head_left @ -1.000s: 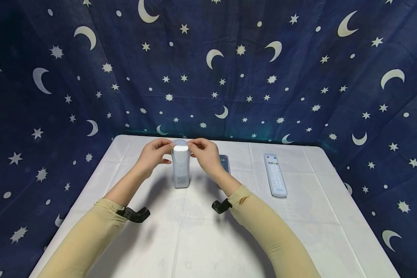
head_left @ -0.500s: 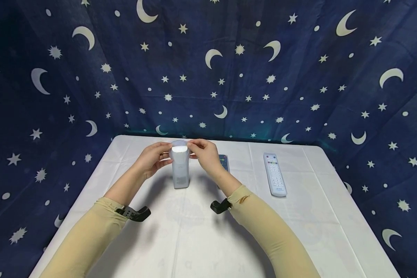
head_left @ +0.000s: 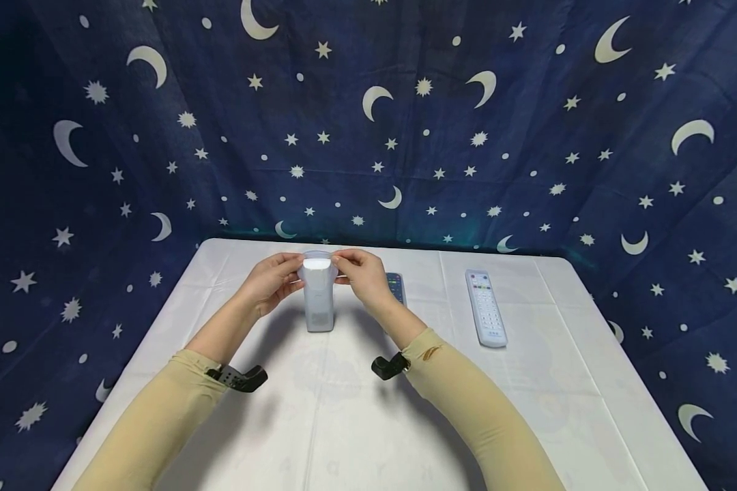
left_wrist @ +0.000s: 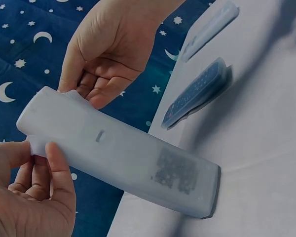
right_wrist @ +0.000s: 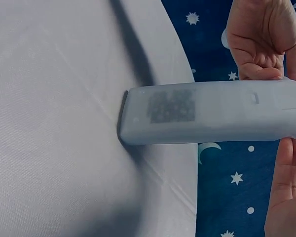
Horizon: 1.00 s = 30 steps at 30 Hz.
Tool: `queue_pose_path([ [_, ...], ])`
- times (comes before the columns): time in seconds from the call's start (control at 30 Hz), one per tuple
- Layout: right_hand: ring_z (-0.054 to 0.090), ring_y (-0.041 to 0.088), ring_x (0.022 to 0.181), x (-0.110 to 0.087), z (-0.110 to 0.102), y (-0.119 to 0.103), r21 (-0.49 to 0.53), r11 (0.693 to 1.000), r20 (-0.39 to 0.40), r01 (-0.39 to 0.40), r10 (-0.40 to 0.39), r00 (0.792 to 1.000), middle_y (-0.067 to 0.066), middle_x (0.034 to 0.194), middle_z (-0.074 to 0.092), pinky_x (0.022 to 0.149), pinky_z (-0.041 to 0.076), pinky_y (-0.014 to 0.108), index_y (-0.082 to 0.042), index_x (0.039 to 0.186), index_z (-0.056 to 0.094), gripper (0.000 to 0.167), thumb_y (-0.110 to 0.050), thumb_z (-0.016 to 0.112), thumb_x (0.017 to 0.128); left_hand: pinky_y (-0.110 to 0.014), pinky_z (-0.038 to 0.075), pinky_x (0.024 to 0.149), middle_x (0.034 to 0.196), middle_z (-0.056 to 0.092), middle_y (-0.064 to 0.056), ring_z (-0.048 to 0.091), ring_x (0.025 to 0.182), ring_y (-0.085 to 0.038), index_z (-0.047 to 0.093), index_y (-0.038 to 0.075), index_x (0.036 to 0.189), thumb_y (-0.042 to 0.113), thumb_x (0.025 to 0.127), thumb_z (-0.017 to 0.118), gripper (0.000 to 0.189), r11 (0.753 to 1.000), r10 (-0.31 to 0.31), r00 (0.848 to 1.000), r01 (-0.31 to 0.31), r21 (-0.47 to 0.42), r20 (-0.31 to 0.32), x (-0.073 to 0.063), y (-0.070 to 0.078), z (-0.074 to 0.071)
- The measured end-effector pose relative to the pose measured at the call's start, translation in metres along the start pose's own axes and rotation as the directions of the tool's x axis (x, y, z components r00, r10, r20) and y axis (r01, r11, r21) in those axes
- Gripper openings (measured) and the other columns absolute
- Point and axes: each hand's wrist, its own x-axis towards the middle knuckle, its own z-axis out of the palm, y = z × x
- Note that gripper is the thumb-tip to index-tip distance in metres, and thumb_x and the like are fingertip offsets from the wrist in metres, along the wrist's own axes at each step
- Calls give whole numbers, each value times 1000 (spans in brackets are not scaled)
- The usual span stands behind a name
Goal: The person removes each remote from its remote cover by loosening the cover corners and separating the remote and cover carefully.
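Note:
A remote control (head_left: 319, 300) in a pale translucent sleeve stands on end on the table, its back turned toward me. At its upper end, my left hand (head_left: 271, 281) pinches the sleeve's flared edge between thumb and fingers. Opposite it, my right hand (head_left: 364, 276) pinches the other side of that edge. The left wrist view shows a small flap of the sleeve (left_wrist: 38, 145) drawn out at the left fingertips. A dark label (right_wrist: 171, 105) shows through the sleeve near the lower end. The keys face away and are hidden.
A second remote (head_left: 396, 286) with dark front and coloured keys lies behind my right wrist, partly covered by it. Farther right lies a pale sleeved remote (head_left: 486, 308). White cloth covers the table (head_left: 344, 423); a dark blue curtain (head_left: 368, 164) hangs behind its far edge.
My left fingers have shifted along the sleeve's edge and spread lower beside the remote. The sleeve's top edge now sits a little lower around it. The right hand hardly moves.

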Motion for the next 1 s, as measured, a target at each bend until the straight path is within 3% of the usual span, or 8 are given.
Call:
queue_pose_path([
  [0.27, 68, 15, 79, 1, 2, 11, 30, 996, 0, -79, 79, 997, 13, 104, 72, 74, 61, 31, 2, 115, 73, 22, -12, 70, 99, -15, 54, 66, 104, 59, -7, 58, 76, -9, 53, 2, 124, 12, 107, 54, 20, 998, -61, 998, 61, -4, -28, 6, -15, -6],
  [0.5, 67, 15, 74, 2, 5, 21, 61, 992, -9, -115, 116, 993, 12, 99, 71, 71, 61, 30, 2, 115, 73, 22, -13, 70, 99, -16, 54, 64, 100, 59, -6, 57, 75, -9, 53, 0, 127, 13, 108, 53, 23, 997, -70, 996, 71, 15, -48, 8, -24, -8],
  [0.73, 67, 15, 75, 3, 2, 25, 82, 989, -20, -122, 125, 992, 12, 101, 70, 72, 61, 31, 0, 118, 72, 24, -15, 69, 100, -19, 56, 79, 107, 59, -7, 60, 91, -12, 48, -4, 140, 30, 107, 57, 49, 997, -81, 997, 81, 19, -3, 6, -27, -11],
  [1.0, 68, 15, 76, 2, 0, 28, 140, 980, -30, -141, 146, 989, 12, 98, 70, 73, 61, 31, 2, 129, 65, 35, -18, 67, 101, -25, 55, 89, 108, 63, -3, 64, 98, -14, 55, 2, 127, 30, 106, 60, 35, 999, -42, 998, 40, 30, 43, 3, -31, -15],
])
